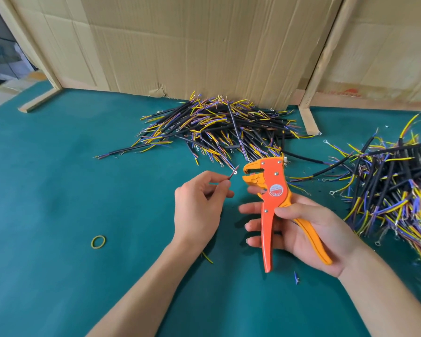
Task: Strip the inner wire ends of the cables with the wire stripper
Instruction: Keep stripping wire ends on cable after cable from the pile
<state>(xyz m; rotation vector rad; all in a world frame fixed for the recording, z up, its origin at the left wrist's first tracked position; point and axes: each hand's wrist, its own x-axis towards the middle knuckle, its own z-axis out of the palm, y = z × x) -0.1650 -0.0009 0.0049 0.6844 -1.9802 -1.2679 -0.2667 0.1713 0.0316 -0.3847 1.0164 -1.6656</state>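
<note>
We hold the wire stripper (275, 190) in our right hand (309, 229), fingers wrapped on its handles, its mouth gaping; our left hand (199, 205) pinches a short wire (63, 175) just beside that mouth; we should feed the tip squarely in, then squeeze steadily; cables (219, 127) lie heaped behind.

The stripper (275, 190) is orange with yellow-orange jaws and a red-and-white round label; the cables (219, 132) are black, their inner wires yellow, blue and brown; the table (58, 178) is teal; the rubber band (98, 242) yellow-green; the cardboard (192, 45) plain tan.
</note>
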